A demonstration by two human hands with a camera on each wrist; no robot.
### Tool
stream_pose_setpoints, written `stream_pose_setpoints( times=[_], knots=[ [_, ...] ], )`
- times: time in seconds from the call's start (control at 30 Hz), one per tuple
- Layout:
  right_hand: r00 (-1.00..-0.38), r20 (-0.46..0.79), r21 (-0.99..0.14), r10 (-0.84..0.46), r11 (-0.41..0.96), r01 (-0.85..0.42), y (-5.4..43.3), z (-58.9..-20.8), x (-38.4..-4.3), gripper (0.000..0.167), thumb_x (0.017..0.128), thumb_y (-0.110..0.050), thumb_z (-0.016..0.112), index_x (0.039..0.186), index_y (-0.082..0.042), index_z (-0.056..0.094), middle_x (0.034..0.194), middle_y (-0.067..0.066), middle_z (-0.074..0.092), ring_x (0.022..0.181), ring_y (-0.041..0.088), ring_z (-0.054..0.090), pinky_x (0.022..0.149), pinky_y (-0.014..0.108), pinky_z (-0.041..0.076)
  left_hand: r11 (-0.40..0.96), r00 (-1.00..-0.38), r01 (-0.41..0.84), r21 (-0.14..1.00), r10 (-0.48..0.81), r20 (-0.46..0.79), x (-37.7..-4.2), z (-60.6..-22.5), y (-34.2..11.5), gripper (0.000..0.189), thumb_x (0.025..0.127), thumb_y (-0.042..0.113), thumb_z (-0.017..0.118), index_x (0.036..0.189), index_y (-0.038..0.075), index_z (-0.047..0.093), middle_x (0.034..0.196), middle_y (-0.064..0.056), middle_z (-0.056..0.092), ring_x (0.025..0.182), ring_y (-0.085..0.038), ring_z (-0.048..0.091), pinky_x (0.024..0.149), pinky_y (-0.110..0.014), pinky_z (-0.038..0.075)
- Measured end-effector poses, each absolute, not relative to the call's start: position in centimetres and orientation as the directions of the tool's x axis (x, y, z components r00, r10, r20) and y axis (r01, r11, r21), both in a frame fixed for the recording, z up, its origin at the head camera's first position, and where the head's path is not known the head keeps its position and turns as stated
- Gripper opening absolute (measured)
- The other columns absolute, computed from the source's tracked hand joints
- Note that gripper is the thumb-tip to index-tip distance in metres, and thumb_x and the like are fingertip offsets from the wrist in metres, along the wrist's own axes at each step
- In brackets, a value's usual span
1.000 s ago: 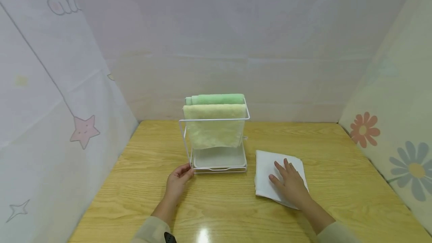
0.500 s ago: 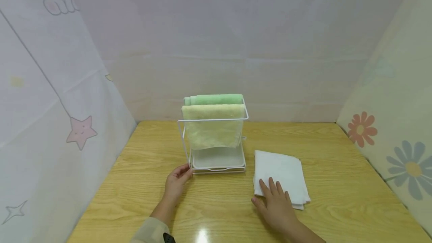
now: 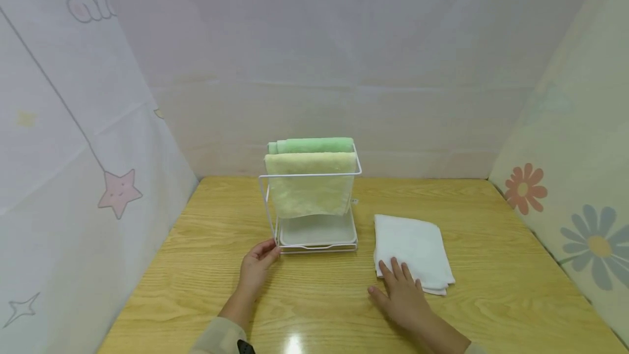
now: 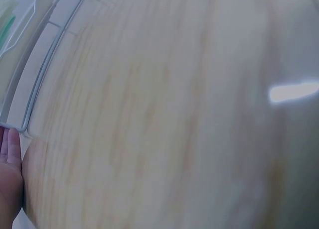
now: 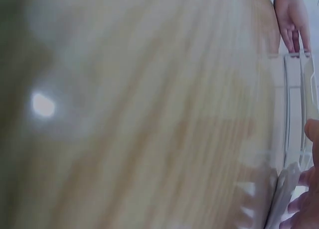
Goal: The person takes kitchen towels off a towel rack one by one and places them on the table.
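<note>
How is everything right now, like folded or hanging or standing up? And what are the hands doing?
White cloth: folded, flat on the table.
Yellow towel: hanging on the rack.
Green towel: hanging behind the yellow one.
White rack: standing upright.
Tray: in the rack's base.
Left hand: holding the rack's corner.
Right hand: fingers spread, touching the cloth.

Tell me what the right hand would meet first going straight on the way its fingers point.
The folded white cloth, most likely: the right hand overlaps its near edge in the head view, though whether they touch is unclear. Farther on, perhaps the white rack.
</note>
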State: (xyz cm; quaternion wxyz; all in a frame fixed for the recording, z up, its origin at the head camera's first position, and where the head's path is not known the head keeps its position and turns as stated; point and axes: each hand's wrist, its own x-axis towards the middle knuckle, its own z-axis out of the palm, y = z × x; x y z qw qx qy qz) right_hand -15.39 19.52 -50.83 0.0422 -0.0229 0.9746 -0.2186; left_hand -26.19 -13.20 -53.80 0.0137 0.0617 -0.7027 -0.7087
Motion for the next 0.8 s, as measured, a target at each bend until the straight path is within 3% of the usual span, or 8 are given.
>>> stream_pose_setpoints(
  times=[0.33, 0.8],
  knots=[
    [-0.997, -0.040, -0.406, -0.069, 0.913, -0.047, 24.3, -51.7, -17.8, 0.075, 0.099, -0.058, 0.043, 0.152, -0.007, 0.032, 0.158, 0.029, 0.017, 0.143, 0.056, 0.011, 0.101, 0.084, 0.015, 0.004, -0.992, -0.057, 0.998, -0.114, -0.056, -26.3, -54.2, -13.2, 0.039, 0.089, 0.013, 0.072, 0.123, -0.004, 0.062, 0.121, -0.018, 0.064, 0.091, -0.002, 0.062, 0.080, -0.013, 0.054],
    [-0.994, -0.020, -0.417, -0.104, 0.905, -0.086, 32.1, -51.6, -20.5, 0.074, 0.099, -0.056, 0.046, 0.151, -0.005, 0.033, 0.158, 0.030, 0.017, 0.142, 0.057, 0.012, 0.103, 0.083, 0.010, -0.006, -0.990, -0.068, 0.998, -0.126, -0.068, -26.1, -54.1, -13.1, 0.038, 0.089, 0.012, 0.072, 0.123, -0.004, 0.062, 0.121, -0.016, 0.065, 0.091, -0.001, 0.062, 0.081, -0.013, 0.054]
  ],
)
